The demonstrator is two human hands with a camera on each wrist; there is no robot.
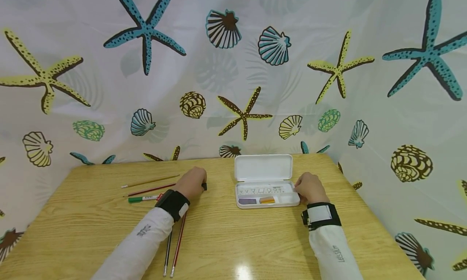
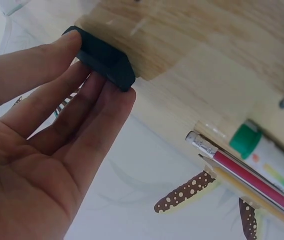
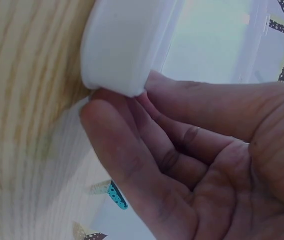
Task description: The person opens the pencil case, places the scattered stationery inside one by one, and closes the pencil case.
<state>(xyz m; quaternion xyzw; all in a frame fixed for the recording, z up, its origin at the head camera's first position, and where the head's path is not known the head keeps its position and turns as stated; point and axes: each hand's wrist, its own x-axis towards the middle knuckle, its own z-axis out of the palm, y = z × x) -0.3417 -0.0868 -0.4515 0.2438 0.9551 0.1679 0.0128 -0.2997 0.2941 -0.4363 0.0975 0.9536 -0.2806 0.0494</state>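
The left grip (image 1: 192, 182) pinches a dark block (image 2: 104, 60), left of the open white case (image 1: 263, 168); the right grip (image 1: 311, 188) holds its right end. Uneven pressure could flip the block loose; a tug could skew the case.

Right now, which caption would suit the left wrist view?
Left hand pinches a dark block near pencils and a green-capped marker.

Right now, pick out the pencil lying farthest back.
The yellow pencil, just behind a red pencil; the others are red or dark, and none lies so far back.
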